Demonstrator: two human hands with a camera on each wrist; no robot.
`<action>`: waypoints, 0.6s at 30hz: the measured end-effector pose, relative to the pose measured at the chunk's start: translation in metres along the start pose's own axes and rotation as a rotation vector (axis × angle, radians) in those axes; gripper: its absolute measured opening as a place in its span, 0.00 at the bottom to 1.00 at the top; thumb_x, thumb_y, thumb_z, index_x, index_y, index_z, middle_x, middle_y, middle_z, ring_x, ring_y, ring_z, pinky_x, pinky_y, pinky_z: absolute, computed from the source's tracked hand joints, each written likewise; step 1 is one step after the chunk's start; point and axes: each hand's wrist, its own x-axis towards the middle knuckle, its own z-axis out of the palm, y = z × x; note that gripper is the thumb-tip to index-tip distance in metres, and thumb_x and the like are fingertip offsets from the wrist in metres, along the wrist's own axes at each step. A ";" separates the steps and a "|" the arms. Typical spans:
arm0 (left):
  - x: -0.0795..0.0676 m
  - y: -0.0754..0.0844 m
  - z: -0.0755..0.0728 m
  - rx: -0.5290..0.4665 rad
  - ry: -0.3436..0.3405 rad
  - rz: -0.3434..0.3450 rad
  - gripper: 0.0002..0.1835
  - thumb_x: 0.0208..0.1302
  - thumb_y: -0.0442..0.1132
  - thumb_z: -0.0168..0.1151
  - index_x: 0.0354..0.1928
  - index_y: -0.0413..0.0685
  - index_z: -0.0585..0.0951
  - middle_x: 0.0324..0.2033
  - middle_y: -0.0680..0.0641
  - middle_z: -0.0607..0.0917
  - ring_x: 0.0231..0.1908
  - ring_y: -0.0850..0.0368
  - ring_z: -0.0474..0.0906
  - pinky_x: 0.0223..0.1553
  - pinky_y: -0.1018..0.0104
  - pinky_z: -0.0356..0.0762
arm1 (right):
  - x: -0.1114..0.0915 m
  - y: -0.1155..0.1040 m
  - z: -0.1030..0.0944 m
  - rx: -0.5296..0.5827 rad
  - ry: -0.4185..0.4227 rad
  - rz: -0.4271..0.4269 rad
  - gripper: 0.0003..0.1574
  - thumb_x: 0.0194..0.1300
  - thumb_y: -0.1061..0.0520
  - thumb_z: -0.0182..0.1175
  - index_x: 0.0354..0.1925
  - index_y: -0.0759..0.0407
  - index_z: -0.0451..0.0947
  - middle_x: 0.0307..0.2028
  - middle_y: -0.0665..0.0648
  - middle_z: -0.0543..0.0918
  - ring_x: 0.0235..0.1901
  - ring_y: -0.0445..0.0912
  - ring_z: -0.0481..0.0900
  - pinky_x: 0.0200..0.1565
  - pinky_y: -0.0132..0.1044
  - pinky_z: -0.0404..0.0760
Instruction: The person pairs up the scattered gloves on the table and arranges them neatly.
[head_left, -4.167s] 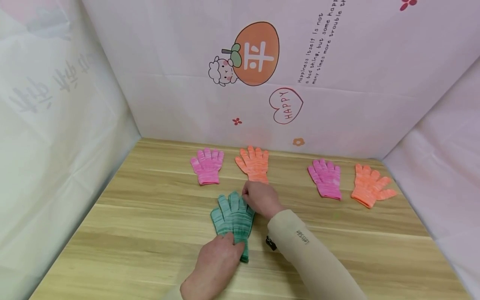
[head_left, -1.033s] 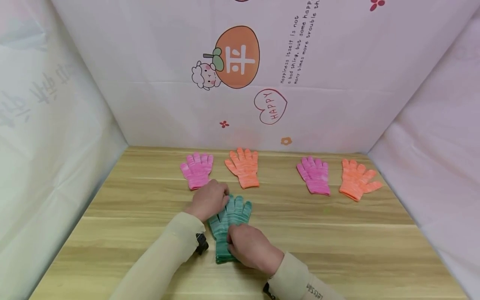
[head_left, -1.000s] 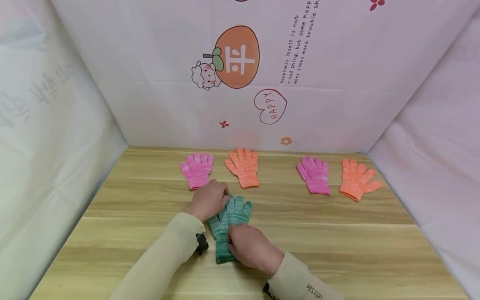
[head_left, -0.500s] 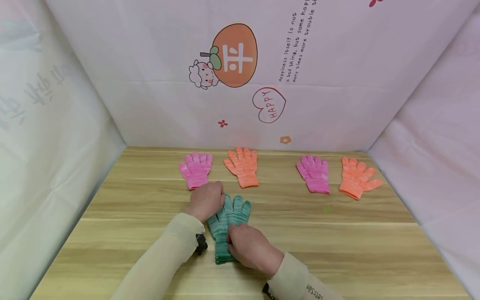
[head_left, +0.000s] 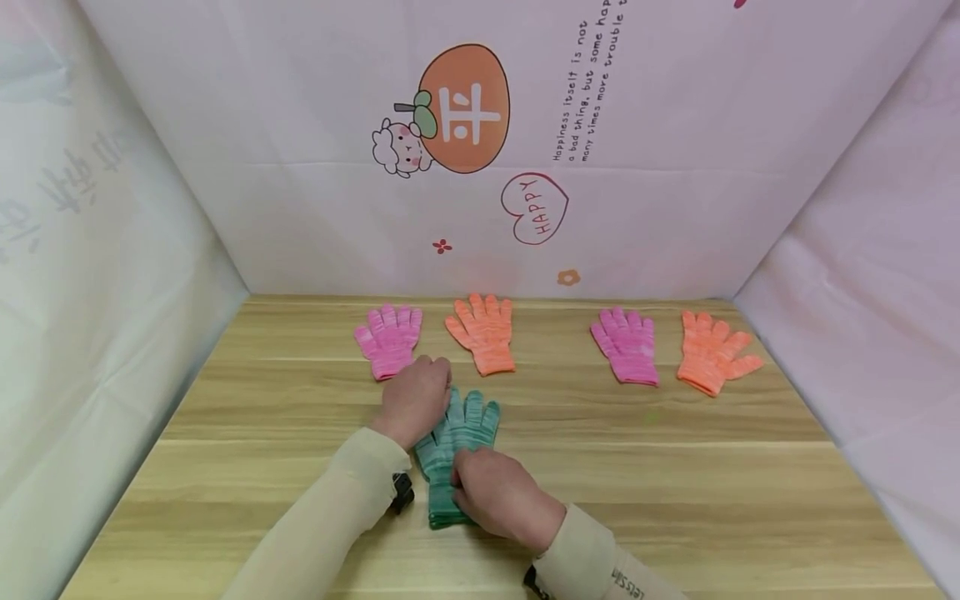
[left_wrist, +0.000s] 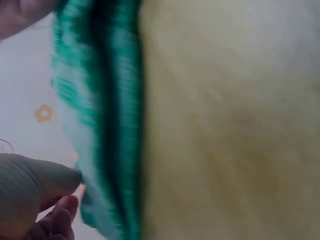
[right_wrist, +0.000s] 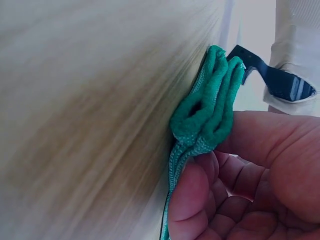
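Gloves (head_left: 472,431), green ones, lie one on another on the wooden table (head_left: 675,475). The left hand (head_left: 416,402) pinches them near their finger end; the right hand (head_left: 508,497) pinches the cuffs (right_wrist: 212,97). I'd say both should tug softly and line up the edges so nothing bunches.

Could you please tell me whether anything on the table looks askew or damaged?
The far-right orange glove looks askew: it lies slanted, its thumb jutting out sideways, whereas the other orange glove sits straighter. No damage shows.
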 end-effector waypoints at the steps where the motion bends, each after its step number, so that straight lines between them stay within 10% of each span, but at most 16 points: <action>1: -0.001 0.001 -0.001 -0.014 0.007 0.024 0.05 0.72 0.42 0.66 0.43 0.51 0.85 0.35 0.49 0.84 0.35 0.55 0.82 0.31 0.59 0.82 | 0.000 0.000 0.000 -0.001 -0.001 0.000 0.07 0.71 0.53 0.67 0.38 0.52 0.79 0.29 0.46 0.78 0.29 0.38 0.77 0.36 0.35 0.81; 10: -0.008 0.011 -0.009 -0.005 -0.184 0.107 0.11 0.69 0.50 0.70 0.38 0.52 0.84 0.36 0.50 0.82 0.34 0.57 0.78 0.34 0.58 0.81 | -0.002 0.001 -0.001 -0.015 0.029 -0.029 0.07 0.70 0.55 0.68 0.37 0.53 0.79 0.29 0.47 0.80 0.30 0.40 0.79 0.35 0.35 0.81; 18: -0.005 0.014 -0.005 0.005 -0.200 0.089 0.10 0.71 0.46 0.68 0.36 0.50 0.82 0.32 0.49 0.81 0.32 0.54 0.78 0.32 0.58 0.80 | -0.004 0.001 -0.002 -0.004 0.037 -0.032 0.06 0.70 0.55 0.68 0.37 0.53 0.79 0.29 0.47 0.80 0.30 0.40 0.79 0.34 0.35 0.81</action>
